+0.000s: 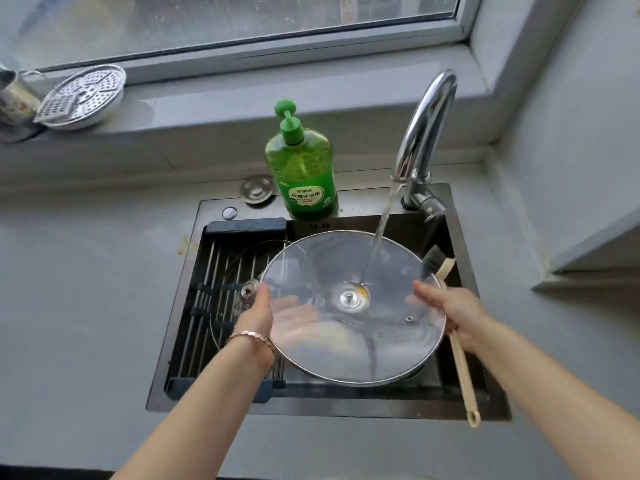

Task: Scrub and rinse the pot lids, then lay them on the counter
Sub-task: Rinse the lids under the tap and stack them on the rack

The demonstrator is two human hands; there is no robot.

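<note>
Now large round glass lid with steel rim (329,265) sits between both hands, under tap stream (382,226). Left hand (258,313) grips left rim, fingers beneath glass; right hand (453,313) grips right rim, beige long-handled brush (460,362) seemingly tucked in. Likely slippery, breakable: best held at rim.

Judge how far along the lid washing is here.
Done: no lid lies on the counter. In hand: the left hand and right hand hold the large glass lid under the tap stream, brush in the right. Left: the second lid on the sink rack, then laying both down.
</note>
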